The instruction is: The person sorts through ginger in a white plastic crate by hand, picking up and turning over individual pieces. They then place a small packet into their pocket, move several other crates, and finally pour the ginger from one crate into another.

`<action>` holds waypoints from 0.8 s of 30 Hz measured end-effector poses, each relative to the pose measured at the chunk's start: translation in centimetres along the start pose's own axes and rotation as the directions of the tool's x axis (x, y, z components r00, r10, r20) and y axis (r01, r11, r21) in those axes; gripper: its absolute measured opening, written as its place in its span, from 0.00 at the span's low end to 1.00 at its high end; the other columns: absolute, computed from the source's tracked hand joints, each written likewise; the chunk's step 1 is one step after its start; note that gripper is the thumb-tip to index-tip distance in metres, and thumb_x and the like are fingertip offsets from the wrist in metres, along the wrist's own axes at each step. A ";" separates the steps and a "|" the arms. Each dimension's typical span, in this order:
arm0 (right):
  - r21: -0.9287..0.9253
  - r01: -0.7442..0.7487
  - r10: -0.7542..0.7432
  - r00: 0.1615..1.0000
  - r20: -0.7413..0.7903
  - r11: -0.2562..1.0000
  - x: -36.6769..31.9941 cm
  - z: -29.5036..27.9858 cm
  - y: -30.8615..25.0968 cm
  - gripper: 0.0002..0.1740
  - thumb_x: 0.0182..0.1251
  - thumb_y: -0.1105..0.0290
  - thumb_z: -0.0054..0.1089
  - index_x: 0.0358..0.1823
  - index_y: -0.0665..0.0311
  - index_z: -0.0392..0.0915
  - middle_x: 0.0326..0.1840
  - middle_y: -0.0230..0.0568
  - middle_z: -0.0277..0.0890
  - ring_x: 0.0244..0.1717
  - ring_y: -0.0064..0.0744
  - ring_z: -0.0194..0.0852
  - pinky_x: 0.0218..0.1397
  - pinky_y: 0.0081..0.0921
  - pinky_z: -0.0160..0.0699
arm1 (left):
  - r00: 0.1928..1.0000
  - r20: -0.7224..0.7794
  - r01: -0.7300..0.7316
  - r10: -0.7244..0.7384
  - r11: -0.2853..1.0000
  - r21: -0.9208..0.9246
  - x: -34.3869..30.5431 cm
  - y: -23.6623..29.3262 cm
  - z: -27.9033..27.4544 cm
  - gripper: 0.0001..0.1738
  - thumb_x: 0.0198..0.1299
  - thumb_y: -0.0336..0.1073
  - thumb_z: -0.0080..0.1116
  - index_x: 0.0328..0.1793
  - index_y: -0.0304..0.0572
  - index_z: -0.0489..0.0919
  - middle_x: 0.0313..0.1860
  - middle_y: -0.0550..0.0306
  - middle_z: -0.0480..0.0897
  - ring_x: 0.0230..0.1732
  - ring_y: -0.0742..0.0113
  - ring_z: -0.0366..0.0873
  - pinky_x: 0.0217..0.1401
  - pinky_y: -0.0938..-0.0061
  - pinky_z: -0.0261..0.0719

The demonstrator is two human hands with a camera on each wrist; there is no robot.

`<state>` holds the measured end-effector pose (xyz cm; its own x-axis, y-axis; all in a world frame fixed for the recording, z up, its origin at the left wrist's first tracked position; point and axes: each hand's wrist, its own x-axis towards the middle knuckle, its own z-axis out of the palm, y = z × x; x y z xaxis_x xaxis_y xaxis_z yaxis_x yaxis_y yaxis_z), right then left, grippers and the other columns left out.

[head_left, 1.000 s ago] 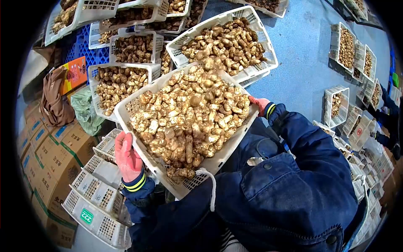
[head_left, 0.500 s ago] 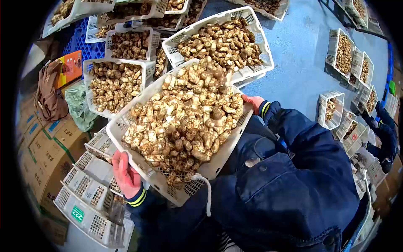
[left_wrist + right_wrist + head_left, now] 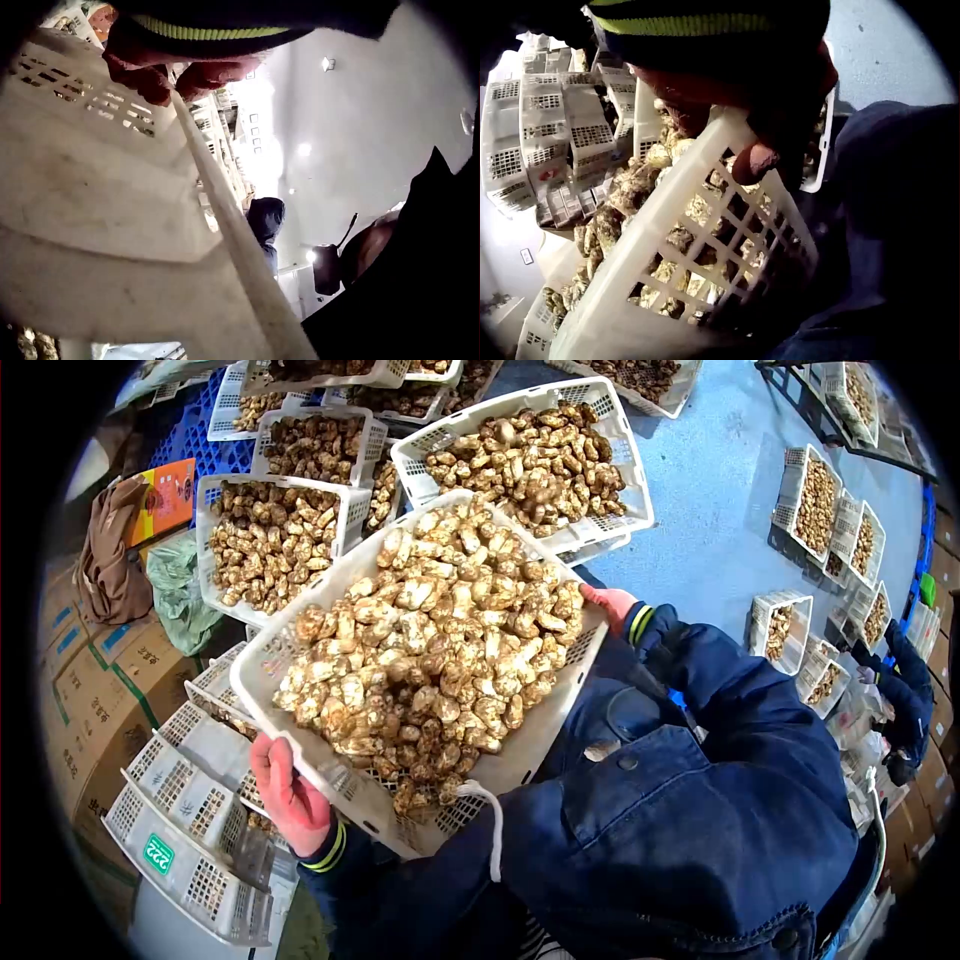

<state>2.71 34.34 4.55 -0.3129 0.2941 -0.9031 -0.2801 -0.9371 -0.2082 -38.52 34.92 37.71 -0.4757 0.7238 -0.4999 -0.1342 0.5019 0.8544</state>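
A white plastic crate (image 3: 525, 752) heaped with brown-and-cream mushrooms (image 3: 430, 650) is held in front of my body by both hands. My left hand (image 3: 294, 800) grips the rim at its near left corner. In the left wrist view, fingers (image 3: 142, 79) and thumb pinch that rim from both sides. At the opposite end, my right hand (image 3: 612, 607) holds the other short side, partly hidden by the sleeve. The right wrist view shows a fingertip (image 3: 759, 161) pressed against the outer lattice, with the rest of the hand over the rim.
Just beyond stands another full crate (image 3: 635, 510); more mushroom crates (image 3: 210, 535) are stacked to its left. Nested crates (image 3: 125, 810) with a green 222 tag lie low on the left, beside cardboard boxes (image 3: 100, 715). Another person (image 3: 905, 700) is at far right on the blue floor (image 3: 710, 490).
The crate has shifted left and slightly toward me in the head view, both hands keeping their hold. Mushrooms that were blurred near its far edge and middle now look sharp and still.
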 end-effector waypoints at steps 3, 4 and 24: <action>-0.242 -0.127 0.101 0.988 -0.120 0.962 4.6 -1.1 0.5 0.31 0.53 0.38 0.59 0.29 0.66 0.79 0.29 0.37 0.78 0.22 0.28 0.71 0.27 0.30 0.70 | 0.931 0.206 -0.365 0.302 0.791 0.491 -1.0 1.0 3.0 0.12 0.63 0.29 0.47 0.52 0.37 0.70 0.43 0.57 0.74 0.41 0.72 0.73 0.43 0.82 0.70; -0.393 -0.087 0.030 0.988 -0.149 0.916 6.9 -1.8 1.0 0.34 0.50 0.35 0.58 0.28 0.65 0.79 0.29 0.38 0.77 0.21 0.28 0.69 0.25 0.31 0.67 | 0.999 0.018 0.028 -0.028 0.999 -0.024 -0.6 0.0 3.3 0.11 0.63 0.30 0.47 0.51 0.38 0.69 0.41 0.60 0.74 0.39 0.75 0.73 0.41 0.82 0.71; -0.125 0.039 -0.035 0.999 0.037 0.991 7.1 -3.0 3.0 0.24 0.58 0.51 0.63 0.44 0.65 0.77 0.38 0.28 0.76 0.38 0.21 0.71 0.45 0.21 0.70 | 0.954 -0.299 -0.045 -0.014 0.981 -0.189 -6.5 -8.5 1.3 0.09 0.63 0.29 0.45 0.48 0.36 0.67 0.43 0.49 0.77 0.43 0.61 0.76 0.46 0.66 0.76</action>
<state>2.35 33.02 -3.63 -0.3360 0.3331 -0.8810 -0.1768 -0.9411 -0.2884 -33.14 26.58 33.48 -0.7120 0.5419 -0.4465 -0.2748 0.3701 0.8874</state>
